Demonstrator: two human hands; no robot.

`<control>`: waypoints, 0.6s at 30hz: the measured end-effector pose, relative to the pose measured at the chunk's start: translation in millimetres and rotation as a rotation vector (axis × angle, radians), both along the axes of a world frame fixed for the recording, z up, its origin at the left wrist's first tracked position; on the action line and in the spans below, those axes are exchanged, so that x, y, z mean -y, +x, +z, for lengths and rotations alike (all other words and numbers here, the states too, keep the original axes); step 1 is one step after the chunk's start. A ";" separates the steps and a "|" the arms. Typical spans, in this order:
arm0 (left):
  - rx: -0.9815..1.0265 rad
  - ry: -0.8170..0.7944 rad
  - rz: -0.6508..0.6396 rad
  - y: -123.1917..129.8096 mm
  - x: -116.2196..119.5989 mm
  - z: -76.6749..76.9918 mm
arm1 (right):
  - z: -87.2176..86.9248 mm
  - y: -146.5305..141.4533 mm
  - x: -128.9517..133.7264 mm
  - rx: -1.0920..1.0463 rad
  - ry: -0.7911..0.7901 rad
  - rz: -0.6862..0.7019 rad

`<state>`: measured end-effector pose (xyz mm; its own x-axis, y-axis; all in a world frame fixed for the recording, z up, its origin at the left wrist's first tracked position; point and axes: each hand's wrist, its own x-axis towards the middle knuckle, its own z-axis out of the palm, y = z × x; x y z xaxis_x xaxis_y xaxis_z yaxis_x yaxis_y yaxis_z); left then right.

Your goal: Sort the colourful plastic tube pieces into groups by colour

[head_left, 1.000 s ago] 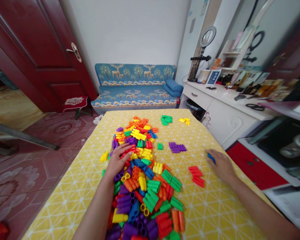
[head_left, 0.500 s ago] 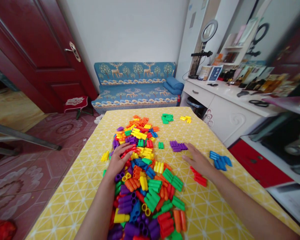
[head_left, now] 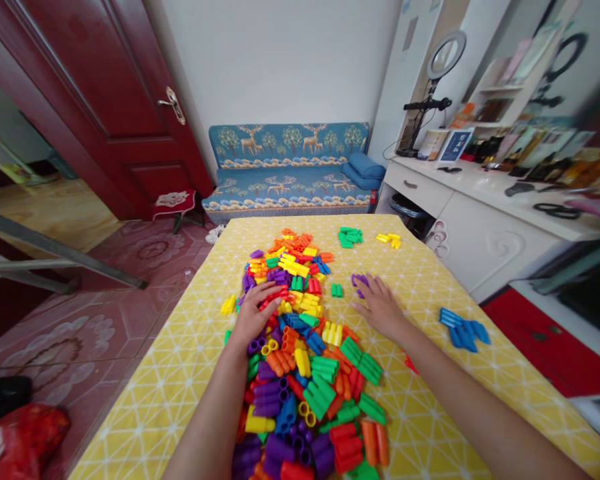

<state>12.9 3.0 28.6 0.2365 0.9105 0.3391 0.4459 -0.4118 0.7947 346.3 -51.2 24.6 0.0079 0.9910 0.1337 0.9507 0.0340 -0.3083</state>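
Observation:
A long heap of plastic toy building pieces [head_left: 320,397], shaped like joined tubes in several colours, runs down the table. My left hand [head_left: 257,313] lies on the heap's left side, fingers stretched over red pieces [head_left: 280,294]. To the right, my right hand [head_left: 381,308] is spread over a small purple group [head_left: 359,281], its fingertips on or just above it and covering most of it. A lone green piece [head_left: 337,291] sits between the hands. Red pieces [head_left: 411,364] are mostly hidden by my right forearm.
Blue pieces [head_left: 464,330] form a group at the table's right. Green pieces [head_left: 350,237] and yellow pieces [head_left: 389,240] lie near the far edge. Beyond the yellow tablecloth [head_left: 170,373] stand a blue sofa [head_left: 290,180] and, at right, a white dresser [head_left: 430,190].
My right hand has moved left onto the purple pieces, and its forearm now covers most of the red ones. My left hand stays on the heap. The view has turned slightly left.

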 end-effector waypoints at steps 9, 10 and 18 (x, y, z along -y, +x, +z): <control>-0.018 0.012 -0.004 -0.7 0.8 -0.2 | 11.7 -57.6 28.4 -0.522 0.003 0.164; -0.024 0.017 -0.004 -0.8 0.9 -0.1 | 8.4 -63.6 25.8 -0.586 0.005 0.172; -0.050 0.065 0.002 0.2 3.9 5.4 | 2.4 -92.1 1.7 -0.917 -0.107 0.378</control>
